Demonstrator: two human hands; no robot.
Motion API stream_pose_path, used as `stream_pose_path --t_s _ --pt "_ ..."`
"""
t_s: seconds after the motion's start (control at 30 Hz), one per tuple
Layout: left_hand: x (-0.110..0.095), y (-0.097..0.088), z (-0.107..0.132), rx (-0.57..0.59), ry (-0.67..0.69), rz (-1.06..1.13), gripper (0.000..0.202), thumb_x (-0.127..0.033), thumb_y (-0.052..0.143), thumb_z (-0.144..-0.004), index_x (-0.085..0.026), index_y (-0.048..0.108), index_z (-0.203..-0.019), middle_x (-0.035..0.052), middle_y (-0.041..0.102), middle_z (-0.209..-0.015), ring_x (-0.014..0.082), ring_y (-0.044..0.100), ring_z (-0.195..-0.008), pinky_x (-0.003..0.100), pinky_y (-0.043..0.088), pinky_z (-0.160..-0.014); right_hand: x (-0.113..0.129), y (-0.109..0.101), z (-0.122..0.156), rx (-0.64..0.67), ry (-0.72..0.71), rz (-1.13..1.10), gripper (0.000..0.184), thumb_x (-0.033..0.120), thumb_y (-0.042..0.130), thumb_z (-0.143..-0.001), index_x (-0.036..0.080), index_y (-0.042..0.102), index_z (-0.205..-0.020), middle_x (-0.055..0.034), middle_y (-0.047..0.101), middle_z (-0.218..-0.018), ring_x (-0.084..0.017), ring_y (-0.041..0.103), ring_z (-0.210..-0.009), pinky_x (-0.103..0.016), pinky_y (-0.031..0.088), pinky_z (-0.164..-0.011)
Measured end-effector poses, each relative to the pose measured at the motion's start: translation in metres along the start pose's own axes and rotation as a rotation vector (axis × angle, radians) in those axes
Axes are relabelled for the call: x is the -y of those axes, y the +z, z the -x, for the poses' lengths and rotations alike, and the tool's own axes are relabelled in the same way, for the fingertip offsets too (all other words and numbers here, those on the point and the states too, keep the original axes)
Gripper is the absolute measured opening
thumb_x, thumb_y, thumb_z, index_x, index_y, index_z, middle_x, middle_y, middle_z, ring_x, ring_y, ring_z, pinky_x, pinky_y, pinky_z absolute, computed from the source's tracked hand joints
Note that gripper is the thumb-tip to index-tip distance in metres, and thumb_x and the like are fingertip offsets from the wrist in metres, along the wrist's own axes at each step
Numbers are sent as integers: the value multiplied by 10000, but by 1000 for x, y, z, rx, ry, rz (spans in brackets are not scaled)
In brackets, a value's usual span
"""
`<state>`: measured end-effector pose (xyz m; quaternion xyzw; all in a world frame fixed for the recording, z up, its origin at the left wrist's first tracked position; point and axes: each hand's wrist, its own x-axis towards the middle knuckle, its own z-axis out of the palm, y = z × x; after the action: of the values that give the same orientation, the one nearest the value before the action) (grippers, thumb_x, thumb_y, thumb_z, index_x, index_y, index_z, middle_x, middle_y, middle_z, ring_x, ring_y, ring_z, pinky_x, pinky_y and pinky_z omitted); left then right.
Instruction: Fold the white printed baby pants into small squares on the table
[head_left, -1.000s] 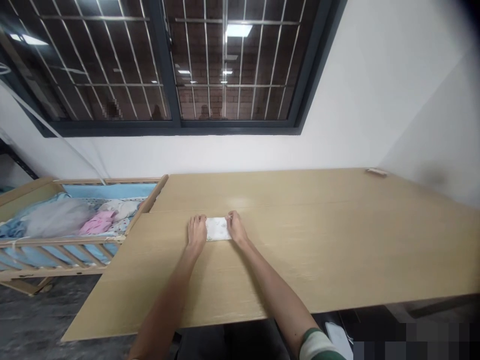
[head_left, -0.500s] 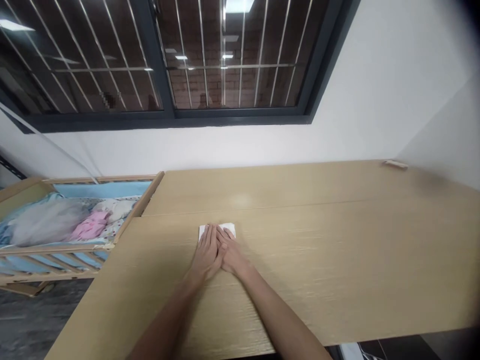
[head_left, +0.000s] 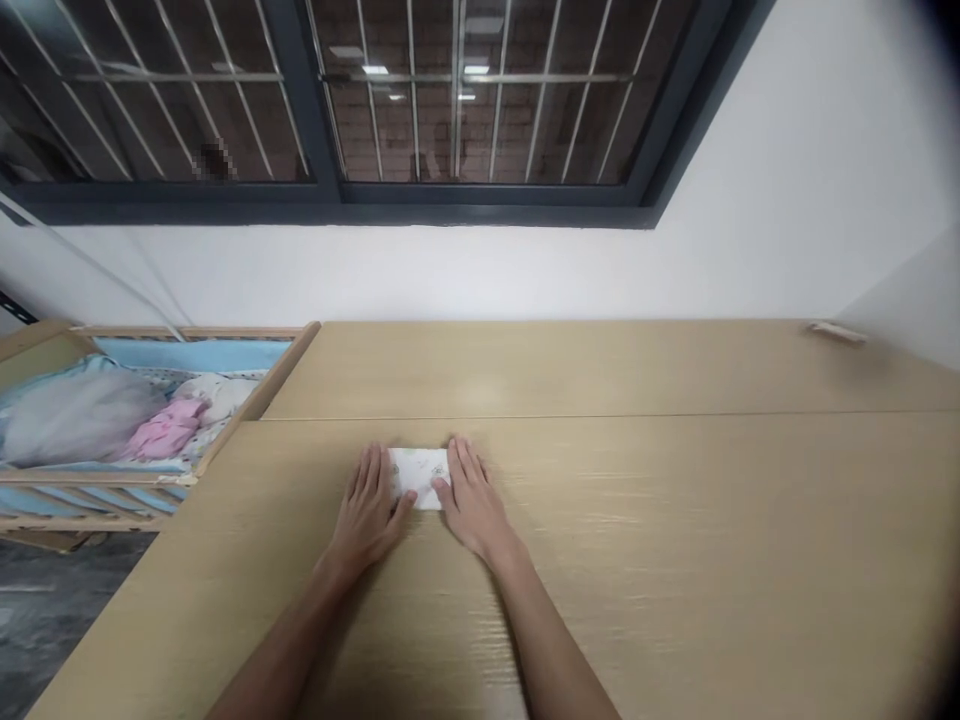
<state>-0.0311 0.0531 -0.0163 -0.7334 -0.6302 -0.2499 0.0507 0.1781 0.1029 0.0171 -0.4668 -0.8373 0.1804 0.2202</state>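
A small white folded cloth or diaper-like pad [head_left: 420, 475] with faint printed marks lies flat on the light wooden tabletop [head_left: 660, 540]. At its left edge rests my left hand [head_left: 367, 510], palm down, fingers stretched forward and thumb on the lower left corner. My right hand [head_left: 474, 500] lies flat along the right edge, its thumb touching the lower right corner. Between the two hands the middle of the white piece shows. Exactly what kind of item it is, I cannot tell.
A wooden crib [head_left: 97, 485] with blue lining stands against the table's left side, holding a pink cloth [head_left: 166, 428] and a pale bundle [head_left: 90, 410]. A seam crosses the tabletop. At the far right corner lies a small flat piece [head_left: 838, 332]. Behind is a barred window [head_left: 480, 205].
My hands, which lay together over the white piece, have moved apart to its two sides, uncovering its middle. The camera view has shifted slightly.
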Motion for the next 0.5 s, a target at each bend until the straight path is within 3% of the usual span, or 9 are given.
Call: stream_pose_path --t_s 0.1,0.17,0.23,0.37,0.5 --pt "2 -16 -7 -32 87 108 681 -488 494 -984 -152 286 -1539 202 418 -1551 328 377 -1454 515 374 -1154 2 -13 2 -53 -102 -82 586 465 475 -1006 217 398 -1531 -144 396 -1568 -308 320 -1464 -512 302 -1165" --pt "4 -23 -9 5 137 149 598 -490 556 -956 -216 398 -1464 151 531 -1457 303 503 -1346 480 429 -1107 1 -19 4 -22 -183 -125 559 420 590 -942 238 486 -1460 -131 485 -1483 -298 412 -1387 -486 340 -1135" --pt "5 -25 -10 63 157 149 603 -518 610 -919 -244 440 -1428 126 573 -1412 303 559 -1276 478 456 -1075 -2 -21 7 32 -220 -129 618 358 658 -872 224 488 -1451 -135 474 -1494 -304 400 -1392 -490 328 -1136" --pt "6 -19 -8 95 142 137 690 -489 676 -858 -246 423 -1452 119 558 -1441 319 562 -1278 485 466 -1074 -11 -12 7 82 -197 -108 720 163 585 -802 216 416 -1500 -125 384 -1579 -293 307 -1459 -501 280 -1152" --pt "6 -15 -9 27 128 171 492 -227 570 -882 -245 501 -1369 101 596 -1400 286 573 -1268 464 481 -1064 -16 -1 3 15 -171 -153 668 60 506 -786 206 480 -1437 -130 471 -1513 -277 390 -1399 -477 316 -1115"
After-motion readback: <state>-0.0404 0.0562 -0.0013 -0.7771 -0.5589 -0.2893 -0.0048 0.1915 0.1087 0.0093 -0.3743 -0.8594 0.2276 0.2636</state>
